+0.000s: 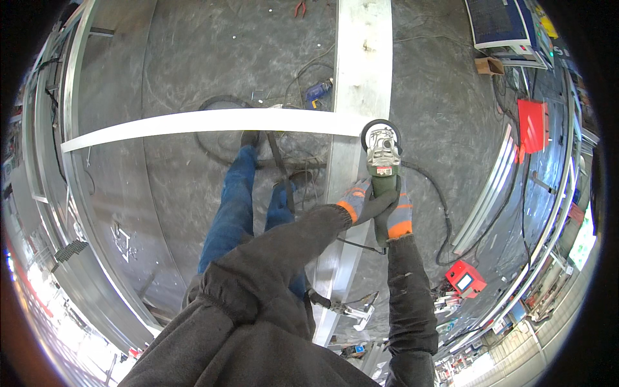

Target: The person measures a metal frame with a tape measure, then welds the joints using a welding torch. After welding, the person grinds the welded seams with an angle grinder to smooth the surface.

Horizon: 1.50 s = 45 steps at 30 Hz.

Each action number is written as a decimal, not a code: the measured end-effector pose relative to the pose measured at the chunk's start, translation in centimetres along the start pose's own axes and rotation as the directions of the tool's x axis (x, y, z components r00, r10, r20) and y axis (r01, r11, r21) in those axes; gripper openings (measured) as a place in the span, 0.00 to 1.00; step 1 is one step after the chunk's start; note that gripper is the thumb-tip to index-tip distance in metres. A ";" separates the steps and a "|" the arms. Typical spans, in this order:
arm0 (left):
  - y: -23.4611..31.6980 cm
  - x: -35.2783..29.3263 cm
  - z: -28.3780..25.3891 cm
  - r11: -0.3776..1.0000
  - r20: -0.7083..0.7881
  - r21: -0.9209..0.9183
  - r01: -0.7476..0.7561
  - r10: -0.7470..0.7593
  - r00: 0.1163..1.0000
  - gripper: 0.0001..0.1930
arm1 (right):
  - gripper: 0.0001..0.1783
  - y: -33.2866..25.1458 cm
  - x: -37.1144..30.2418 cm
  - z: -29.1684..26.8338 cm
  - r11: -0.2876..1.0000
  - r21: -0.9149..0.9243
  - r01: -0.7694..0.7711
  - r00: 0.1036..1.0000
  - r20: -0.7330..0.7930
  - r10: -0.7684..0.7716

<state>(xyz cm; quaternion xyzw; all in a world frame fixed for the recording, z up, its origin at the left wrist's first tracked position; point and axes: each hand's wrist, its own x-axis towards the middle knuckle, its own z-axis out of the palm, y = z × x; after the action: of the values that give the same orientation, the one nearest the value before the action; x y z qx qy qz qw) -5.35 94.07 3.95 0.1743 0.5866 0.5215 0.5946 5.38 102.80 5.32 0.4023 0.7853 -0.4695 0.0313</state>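
An angle grinder (383,151) with a round, dark-rimmed disc points away from me, right of the middle. Around its dark green body both my gloved hands are closed, side by side. My left hand (360,201), in a grey and orange glove, reaches across from the left. My right hand (397,216) grips the body's rear part on the right. The disc meets or overlaps the right end of a long bright metal strip (213,120); I cannot tell whether they touch. Under that end runs a wide pale metal beam (364,58).
A blue drill (318,91) lies left of the beam among hoses and cables. Red pliers (300,8) lie far off. At right stand a blue and white machine (506,29), a red box (532,126) and a red device (465,279), near several metal strips (485,193). Metal profiles (72,97) line the left.
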 end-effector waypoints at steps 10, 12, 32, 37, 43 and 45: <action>0.0 1.6 0.2 0.999 0.014 -0.047 0.023 -0.023 1.000 0.30 | 0.26 -2.0 1.3 -1.3 0.989 -0.148 0.017 0.999 -0.029 -0.021; -0.1 1.6 0.3 0.999 -0.010 -0.010 0.044 -0.044 0.999 0.32 | 0.26 -1.9 1.4 -1.5 0.988 -0.155 0.000 1.000 0.002 0.000; 0.1 1.6 0.0 0.998 0.004 -0.028 0.056 -0.056 0.998 0.31 | 0.30 -0.3 1.5 -1.5 0.940 -0.340 -0.027 0.997 0.058 0.049; -0.7 1.3 0.2 1.000 0.020 -0.004 -0.004 0.004 1.000 0.31 | 0.29 -0.8 1.0 -1.3 0.999 -0.035 -0.018 0.998 0.058 0.020; -1.1 1.5 0.3 0.997 0.016 0.081 -0.013 0.011 1.000 0.28 | 0.26 0.3 1.0 -0.9 0.989 -0.143 -0.043 0.997 0.064 0.053; -0.5 1.5 0.2 0.998 -0.004 0.056 -0.007 0.007 1.000 0.27 | 0.26 1.2 0.9 -1.1 0.999 0.047 0.008 0.999 0.031 -0.009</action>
<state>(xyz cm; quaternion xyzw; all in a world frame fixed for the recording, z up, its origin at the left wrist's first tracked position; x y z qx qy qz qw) -5.32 95.22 2.85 0.1917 0.6016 0.5075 0.5863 5.95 104.40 4.69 0.3922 0.7752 -0.4942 0.0320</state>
